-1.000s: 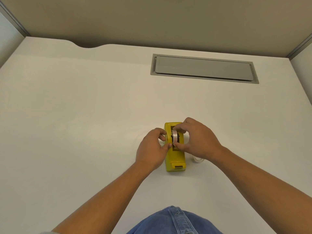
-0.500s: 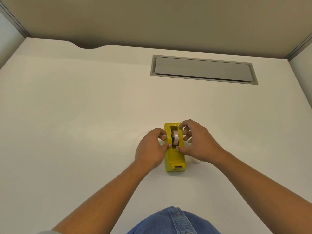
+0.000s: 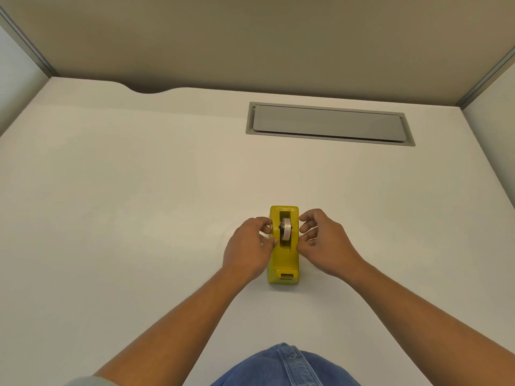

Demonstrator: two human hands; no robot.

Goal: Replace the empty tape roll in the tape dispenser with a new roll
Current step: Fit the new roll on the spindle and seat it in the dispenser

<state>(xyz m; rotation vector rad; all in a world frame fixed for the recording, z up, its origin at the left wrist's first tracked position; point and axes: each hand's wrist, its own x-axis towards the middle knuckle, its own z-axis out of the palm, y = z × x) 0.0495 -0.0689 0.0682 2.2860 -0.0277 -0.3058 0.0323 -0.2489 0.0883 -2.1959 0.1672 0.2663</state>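
Observation:
A yellow tape dispenser (image 3: 283, 264) stands on the white desk with its cutter end towards me. A whitish tape roll (image 3: 286, 232) on a dark hub sits upright in the dispenser's slot. My left hand (image 3: 248, 246) presses its thumb and fingertips against the dispenser's left side and steadies it. My right hand (image 3: 324, 240) is just right of the dispenser, fingers spread and curled with nothing in them; its thumb tip is at the dispenser's right edge. The small white ring seen earlier beside the dispenser is hidden behind my right hand.
A grey cable hatch (image 3: 328, 123) is set flush into the desk (image 3: 139, 204) at the back right. Beige partition walls (image 3: 250, 37) close off the back and both sides. My denim-clad leg (image 3: 281, 366) shows at the bottom edge.
My right hand let go of the tape roll, which now sits in the slot, and drew back to the right. My left hand stayed on the dispenser's left side.

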